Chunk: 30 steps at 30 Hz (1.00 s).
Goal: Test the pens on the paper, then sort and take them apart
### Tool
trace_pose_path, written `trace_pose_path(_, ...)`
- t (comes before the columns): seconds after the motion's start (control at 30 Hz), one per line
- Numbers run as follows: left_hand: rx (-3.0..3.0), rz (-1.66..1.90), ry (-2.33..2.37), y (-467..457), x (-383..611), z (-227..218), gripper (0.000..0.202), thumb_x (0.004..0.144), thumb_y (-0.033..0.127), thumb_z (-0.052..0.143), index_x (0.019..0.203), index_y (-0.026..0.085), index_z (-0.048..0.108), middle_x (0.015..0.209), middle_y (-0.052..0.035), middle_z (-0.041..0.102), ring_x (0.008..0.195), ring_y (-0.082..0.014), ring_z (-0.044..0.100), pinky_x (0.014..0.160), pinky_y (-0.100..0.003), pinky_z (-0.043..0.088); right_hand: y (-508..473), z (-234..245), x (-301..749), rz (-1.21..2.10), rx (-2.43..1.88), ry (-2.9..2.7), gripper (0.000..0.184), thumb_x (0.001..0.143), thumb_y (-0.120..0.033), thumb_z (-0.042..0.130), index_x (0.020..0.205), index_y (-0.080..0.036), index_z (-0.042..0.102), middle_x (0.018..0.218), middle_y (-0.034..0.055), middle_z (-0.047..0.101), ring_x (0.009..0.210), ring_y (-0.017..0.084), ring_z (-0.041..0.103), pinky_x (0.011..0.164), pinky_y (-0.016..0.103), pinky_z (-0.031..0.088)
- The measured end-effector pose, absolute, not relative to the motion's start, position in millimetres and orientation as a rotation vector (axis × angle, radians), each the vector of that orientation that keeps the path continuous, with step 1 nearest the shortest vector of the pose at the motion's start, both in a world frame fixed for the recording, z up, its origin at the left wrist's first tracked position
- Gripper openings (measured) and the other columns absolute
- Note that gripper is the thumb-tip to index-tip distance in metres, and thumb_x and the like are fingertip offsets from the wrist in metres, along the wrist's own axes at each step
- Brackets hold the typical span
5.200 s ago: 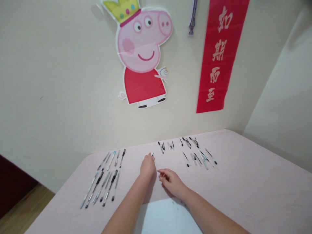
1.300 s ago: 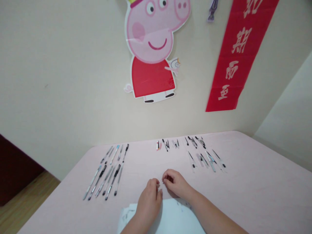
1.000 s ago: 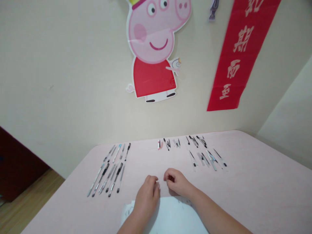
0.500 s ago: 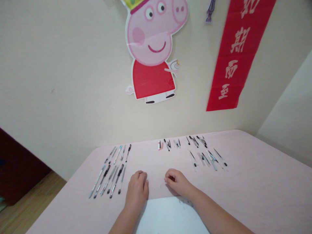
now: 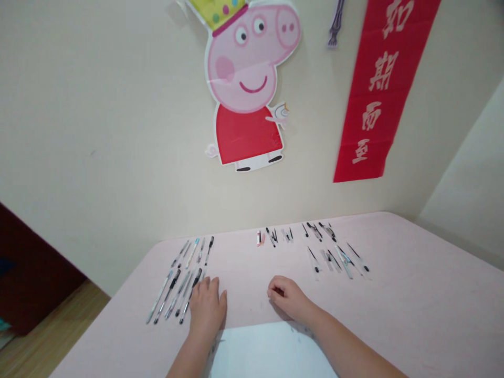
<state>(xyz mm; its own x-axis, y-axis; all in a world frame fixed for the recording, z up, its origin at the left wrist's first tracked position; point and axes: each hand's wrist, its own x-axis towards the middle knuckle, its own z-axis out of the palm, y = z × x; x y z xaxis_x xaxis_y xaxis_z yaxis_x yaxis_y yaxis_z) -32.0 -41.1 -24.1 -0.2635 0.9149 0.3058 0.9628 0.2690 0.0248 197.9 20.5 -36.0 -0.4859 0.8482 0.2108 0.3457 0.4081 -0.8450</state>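
Observation:
My left hand (image 5: 207, 303) is at the right end of the near row of pens, thumb out to the side and fingers slightly apart. It partly covers the rightmost pen (image 5: 203, 275), and whether it touches that pen is unclear. Beside the fingers lies a black-capped pen (image 5: 196, 278). My right hand (image 5: 289, 295) rests on the pink tablecloth (image 5: 248, 294), curled into a loose fist with nothing visible inside. Below both hands is a white sheet (image 5: 271, 352), partly hidden by my forearms.
Assembled pens lie in two rows on the left, including a blue-and-white pen (image 5: 192, 253). Pen parts lie in groups at the back and right, among them a light-blue barrel (image 5: 345, 261). Behind the table, the wall (image 5: 129, 173) carries a pig cutout (image 5: 248, 131) and a red banner (image 5: 360, 126).
My left hand has moved left onto the near row's right end, its fingers spreading a little. The right hand keeps its curled pose. The view has tilted slightly up.

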Motion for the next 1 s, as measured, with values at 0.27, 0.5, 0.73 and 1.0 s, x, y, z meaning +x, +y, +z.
trace_pose_path(0.27, -1.782, -0.362, -2.301, -39.5, -34.8, -23.8, 0.035, 0.083, 0.019, 0.047, 0.116, 0.011, 0.055, 0.108, -0.0145, 0.059, 0.101, -0.0264, 0.052, 0.090, -0.039, 0.039, 20.6, -34.9, 197.2, 1.001, -1.026, -2.014, 0.013, 0.073, -0.011, 0.052, 0.063, -0.016, 0.058, 0.065, -0.0011, 0.054, 0.063, 0.012, 0.049, 0.060, 0.022, 0.036)
trace_pose_path(0.5, -1.824, -0.471, -2.342, -37.8, -39.0, -19.8, 0.039, 0.077, 0.000, 0.038, 0.111, 0.013, 0.055, 0.101, -0.0100, 0.057, 0.093, -0.0209, 0.056, 0.084, -0.034, 0.042, 21.1, -36.5, 197.2, 0.994, -1.003, -2.009, 0.013, 0.073, -0.010, 0.052, 0.063, -0.016, 0.059, 0.065, -0.0018, 0.052, 0.062, 0.012, 0.047, 0.059, 0.022, 0.035)
trace_pose_path(0.73, -1.923, -0.614, -2.348, -37.4, -35.7, -23.1, 0.038, 0.075, -0.003, 0.034, 0.105, 0.012, 0.053, 0.099, -0.0100, 0.053, 0.090, -0.0189, 0.057, 0.080, -0.031, 0.045, 21.9, -38.7, 197.1, 0.991, -1.010, -2.009, 0.012, 0.073, -0.011, 0.053, 0.064, -0.016, 0.060, 0.065, -0.0018, 0.052, 0.062, 0.011, 0.048, 0.058, 0.021, 0.034)
trace_pose_path(1.0, -2.186, -0.764, -2.260, -40.7, -15.6, -15.4, 0.038, 0.076, 0.001, 0.035, 0.105, 0.016, 0.053, 0.101, -0.0091, 0.056, 0.099, -0.0201, 0.054, 0.086, -0.034, 0.043, 21.2, -35.3, 197.1, 0.970, -1.022, -2.024, 0.012, 0.073, -0.010, 0.053, 0.066, -0.016, 0.062, 0.066, -0.0007, 0.055, 0.064, 0.013, 0.050, 0.060, 0.023, 0.037)
